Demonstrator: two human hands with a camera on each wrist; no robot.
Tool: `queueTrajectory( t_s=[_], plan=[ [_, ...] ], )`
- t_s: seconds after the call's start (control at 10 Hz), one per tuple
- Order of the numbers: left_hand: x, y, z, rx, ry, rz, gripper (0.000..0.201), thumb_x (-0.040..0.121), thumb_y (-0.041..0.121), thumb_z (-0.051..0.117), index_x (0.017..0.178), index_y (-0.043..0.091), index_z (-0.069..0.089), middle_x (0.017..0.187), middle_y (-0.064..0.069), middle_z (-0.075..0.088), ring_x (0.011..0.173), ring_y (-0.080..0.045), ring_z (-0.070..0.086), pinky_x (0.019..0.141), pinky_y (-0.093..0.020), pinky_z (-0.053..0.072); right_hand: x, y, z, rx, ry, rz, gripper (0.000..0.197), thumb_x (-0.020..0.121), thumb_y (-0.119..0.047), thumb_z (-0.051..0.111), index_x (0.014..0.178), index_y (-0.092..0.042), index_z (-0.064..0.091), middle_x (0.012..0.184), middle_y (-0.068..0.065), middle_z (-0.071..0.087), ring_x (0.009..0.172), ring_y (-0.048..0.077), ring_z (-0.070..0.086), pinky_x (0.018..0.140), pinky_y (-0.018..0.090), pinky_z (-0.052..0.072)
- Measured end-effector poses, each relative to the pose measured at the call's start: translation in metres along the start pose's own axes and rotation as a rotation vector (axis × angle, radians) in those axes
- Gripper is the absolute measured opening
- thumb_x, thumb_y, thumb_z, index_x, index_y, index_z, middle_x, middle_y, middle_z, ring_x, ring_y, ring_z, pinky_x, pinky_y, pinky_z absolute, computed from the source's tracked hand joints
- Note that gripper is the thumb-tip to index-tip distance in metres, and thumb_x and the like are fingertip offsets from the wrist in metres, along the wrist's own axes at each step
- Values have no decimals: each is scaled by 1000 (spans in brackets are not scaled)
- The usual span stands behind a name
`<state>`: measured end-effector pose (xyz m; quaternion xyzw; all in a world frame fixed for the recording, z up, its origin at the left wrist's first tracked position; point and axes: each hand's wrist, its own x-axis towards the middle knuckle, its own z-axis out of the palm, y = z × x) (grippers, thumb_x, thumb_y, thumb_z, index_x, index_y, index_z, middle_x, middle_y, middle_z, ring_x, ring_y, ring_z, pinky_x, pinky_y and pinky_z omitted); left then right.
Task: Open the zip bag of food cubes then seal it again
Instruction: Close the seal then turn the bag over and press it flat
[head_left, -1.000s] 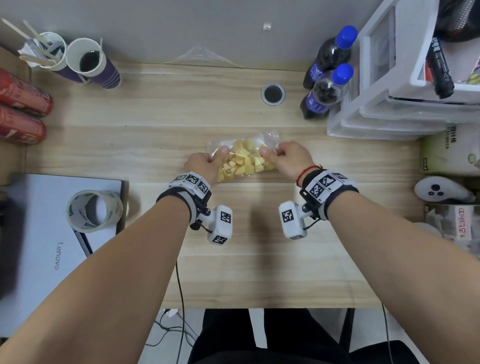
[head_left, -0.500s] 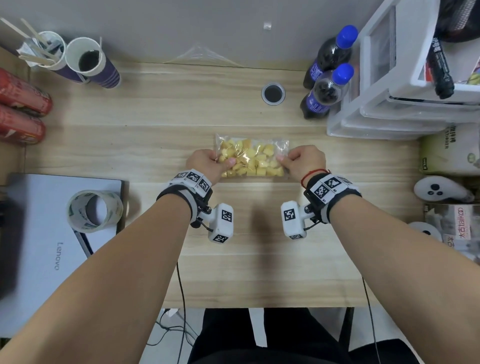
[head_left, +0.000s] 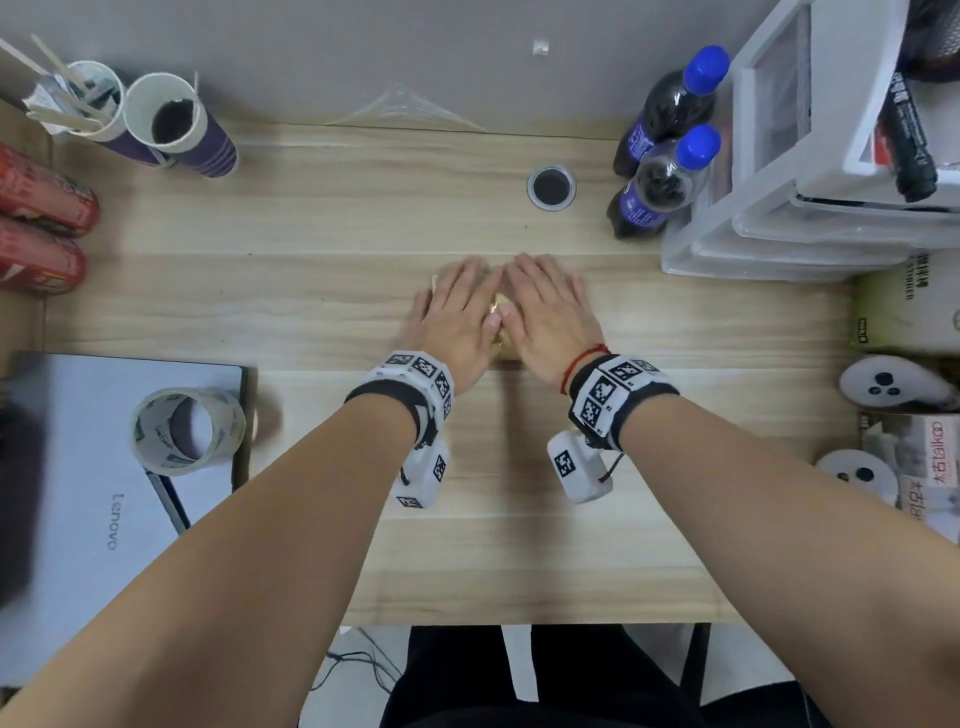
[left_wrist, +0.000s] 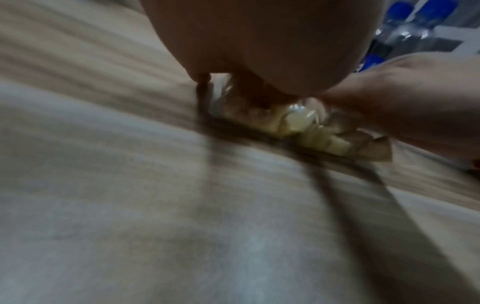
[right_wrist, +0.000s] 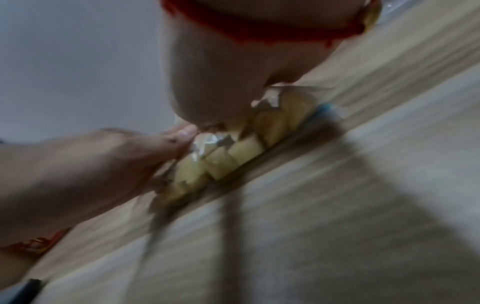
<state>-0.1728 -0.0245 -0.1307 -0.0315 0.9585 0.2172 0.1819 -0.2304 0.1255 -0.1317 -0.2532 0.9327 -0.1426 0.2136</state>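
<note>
The clear zip bag (head_left: 500, 332) of yellow food cubes lies flat on the wooden table (head_left: 311, 312), almost wholly covered by both hands. My left hand (head_left: 457, 312) lies palm down on its left half with straight fingers. My right hand (head_left: 545, 306) presses flat on its right half, fingers pointing away from me. In the left wrist view the yellow cubes (left_wrist: 311, 131) show under the palm. The right wrist view shows the bag (right_wrist: 233, 154) squeezed flat, with a blue strip (right_wrist: 320, 111) along its edge. The zip line is hidden.
Two dark soda bottles (head_left: 660, 192) and a white drawer unit (head_left: 831, 156) stand at the back right. Paper cups (head_left: 176, 124) and red cans (head_left: 36, 218) are at the back left. A laptop (head_left: 104, 493) with a tape roll (head_left: 187, 431) lies at the left. A round grommet (head_left: 550, 187) sits behind the hands.
Both hands let go of the bag's side edges and moved inward on top of it. They now press it flat with straight fingers where they pinched it before.
</note>
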Motion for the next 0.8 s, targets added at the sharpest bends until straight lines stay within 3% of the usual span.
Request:
queueTrajectory(
  t_s=[0.2,0.3,0.4,0.5,0.6,0.7,0.8],
  plan=[
    [2,-17,10,-61,-28,-79,57,103,53,13,157,40,0,168,6,-10,154,-15,-12,121,-46,-5,1,31,2,20,-11,130,65,99,-54,11,156,-23,6,166,-3,-1,152,19,-5,122,48,-2],
    [5,-22,6,-71,-83,-133,57,103,53,7,157,38,-3,167,8,-16,153,-14,-16,123,-48,-7,0,40,-2,-9,-45,192,63,100,-50,11,156,-23,-1,165,-3,-8,152,20,-10,122,49,-4],
    [4,-26,-9,-111,-124,-219,56,104,47,9,158,33,1,167,8,-15,154,-16,-14,123,-49,-5,-1,45,-10,-28,-51,245,62,102,-45,16,156,-20,0,165,0,-6,152,24,-7,122,51,0],
    [0,-26,-28,-140,-41,-288,57,105,41,21,158,20,19,168,-1,8,155,-23,7,123,-50,10,-5,38,-25,42,7,276,59,101,-41,26,154,-16,16,164,6,14,150,28,12,121,47,14],
    [-3,-12,-55,-167,-12,-305,46,103,36,39,141,14,49,144,-10,53,131,-29,51,109,-43,42,-11,21,-46,63,19,279,45,98,-36,40,138,-16,46,141,9,47,128,30,46,99,42,43],
    [-10,4,-82,-188,-26,-315,30,99,31,47,118,19,67,117,-7,71,104,-29,66,92,-39,55,-16,5,-69,41,32,289,39,92,-29,51,129,-18,53,131,6,50,114,29,56,89,40,49],
    [-18,16,-110,-229,5,-274,25,97,32,49,109,24,69,110,-5,73,99,-28,67,89,-39,57,-18,-7,-98,68,56,310,37,90,-25,52,127,-18,54,130,6,52,112,29,57,91,39,49]
  ],
)
